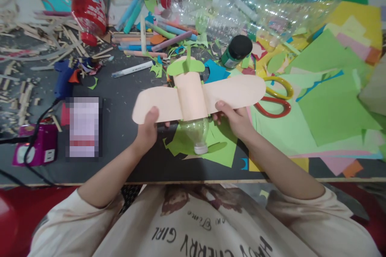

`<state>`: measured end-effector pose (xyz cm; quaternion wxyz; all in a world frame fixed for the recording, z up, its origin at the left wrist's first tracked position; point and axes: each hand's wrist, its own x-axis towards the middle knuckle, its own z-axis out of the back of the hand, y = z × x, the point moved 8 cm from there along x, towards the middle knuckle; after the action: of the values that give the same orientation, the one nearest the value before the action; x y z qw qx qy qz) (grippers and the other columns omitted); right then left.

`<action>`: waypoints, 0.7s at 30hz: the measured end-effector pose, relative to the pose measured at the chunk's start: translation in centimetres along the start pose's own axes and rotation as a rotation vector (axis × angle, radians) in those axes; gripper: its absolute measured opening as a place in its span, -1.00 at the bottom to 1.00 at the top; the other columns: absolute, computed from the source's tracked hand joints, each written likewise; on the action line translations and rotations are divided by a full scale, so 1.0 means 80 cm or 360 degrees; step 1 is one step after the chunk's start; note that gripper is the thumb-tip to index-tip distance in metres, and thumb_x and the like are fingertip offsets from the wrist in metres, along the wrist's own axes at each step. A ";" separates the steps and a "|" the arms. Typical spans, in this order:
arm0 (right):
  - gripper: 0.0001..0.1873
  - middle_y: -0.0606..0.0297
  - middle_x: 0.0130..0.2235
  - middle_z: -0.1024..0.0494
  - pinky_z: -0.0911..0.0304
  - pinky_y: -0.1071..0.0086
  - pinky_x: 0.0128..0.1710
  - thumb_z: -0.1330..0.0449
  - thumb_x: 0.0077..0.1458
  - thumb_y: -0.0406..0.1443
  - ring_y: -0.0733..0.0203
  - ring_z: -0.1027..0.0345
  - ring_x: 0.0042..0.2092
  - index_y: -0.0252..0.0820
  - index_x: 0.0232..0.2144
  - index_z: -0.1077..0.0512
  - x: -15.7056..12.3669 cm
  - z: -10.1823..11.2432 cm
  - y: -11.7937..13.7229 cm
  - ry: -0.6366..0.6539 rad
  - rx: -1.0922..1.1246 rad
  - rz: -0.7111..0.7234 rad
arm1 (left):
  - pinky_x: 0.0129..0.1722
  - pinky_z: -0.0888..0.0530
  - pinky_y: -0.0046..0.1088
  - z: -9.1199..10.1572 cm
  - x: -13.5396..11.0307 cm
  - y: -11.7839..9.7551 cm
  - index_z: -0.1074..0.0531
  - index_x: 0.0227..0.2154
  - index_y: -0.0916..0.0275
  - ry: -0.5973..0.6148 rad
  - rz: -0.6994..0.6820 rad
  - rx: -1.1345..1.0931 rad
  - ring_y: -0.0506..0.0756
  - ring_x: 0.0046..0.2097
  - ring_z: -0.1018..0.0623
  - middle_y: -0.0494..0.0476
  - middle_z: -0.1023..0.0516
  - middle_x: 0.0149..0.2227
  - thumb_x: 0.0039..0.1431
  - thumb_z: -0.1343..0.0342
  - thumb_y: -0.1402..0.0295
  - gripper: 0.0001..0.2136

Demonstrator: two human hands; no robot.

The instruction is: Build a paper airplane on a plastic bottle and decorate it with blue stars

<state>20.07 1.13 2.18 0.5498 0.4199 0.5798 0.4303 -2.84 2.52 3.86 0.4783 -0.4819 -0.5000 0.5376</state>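
Peach paper wings crossing a part-wrapped plastic bottle that lies between the grips, left hand and right hand each pinching one wing's near edge; step, seemingly, checking the fit; next move calls for light, even pressure.

On my screen I see a red bottle by some sticks, a blue glue gun, its black cord crossing a purple box, and a jar with a black lid near clear bottles.
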 end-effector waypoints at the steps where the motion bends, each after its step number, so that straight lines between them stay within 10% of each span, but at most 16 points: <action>1: -0.53 0.34 -0.56 -0.43 -0.25 0.35 -0.53 -0.28 -0.03 0.13 0.30 -0.27 -0.54 -0.13 -0.53 -0.39 0.003 0.009 0.001 -0.0105 0.0031 0.0047 | -0.45 -0.52 -0.32 0.005 0.003 -0.007 -0.42 -0.60 0.17 -0.0072 -0.0085 -0.0107 0.14 -0.45 -0.53 0.10 -0.45 -0.58 0.01 -0.08 -0.20 -0.51; 10: -0.66 0.30 -0.40 -0.52 -0.42 0.23 -0.28 -0.32 0.02 0.01 0.16 -0.44 -0.31 -0.11 -0.47 -0.43 0.054 0.042 0.028 -0.0180 -0.0070 0.0061 | -0.41 -0.40 -0.40 0.029 0.022 -0.024 -0.50 -0.29 0.12 -0.0270 -0.0327 -0.0285 0.05 -0.40 -0.45 0.05 -0.48 -0.40 0.12 -0.01 -0.11 -0.59; 17: -0.79 0.36 -0.44 -0.53 -0.36 0.36 -0.32 -0.31 0.11 -0.22 0.25 -0.42 -0.32 -0.17 -0.50 -0.45 0.107 -0.043 0.084 0.0508 -0.0425 0.0126 | -0.11 -0.49 -0.31 -0.006 -0.029 -0.072 -0.53 -0.23 0.13 0.0065 -0.1381 0.0835 0.10 -0.15 -0.59 0.09 -0.64 -0.21 0.30 -0.01 0.31 -0.82; 21: -0.67 0.38 -0.45 -0.46 -0.28 0.39 -0.24 -0.22 0.18 -0.34 0.29 -0.39 -0.28 -0.22 -0.61 -0.32 0.123 -0.064 0.145 0.0278 -0.0993 0.0487 | 0.00 -0.49 -0.28 -0.029 -0.031 -0.058 -0.55 -0.16 0.10 0.0315 -0.1547 0.1173 0.12 0.02 -0.58 0.13 -0.62 -0.01 0.30 -0.02 0.39 -0.79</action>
<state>14.67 13.61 10.74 0.5292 0.2754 0.3955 0.6983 -0.20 0.43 8.54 0.8476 -0.0497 -0.3971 0.3483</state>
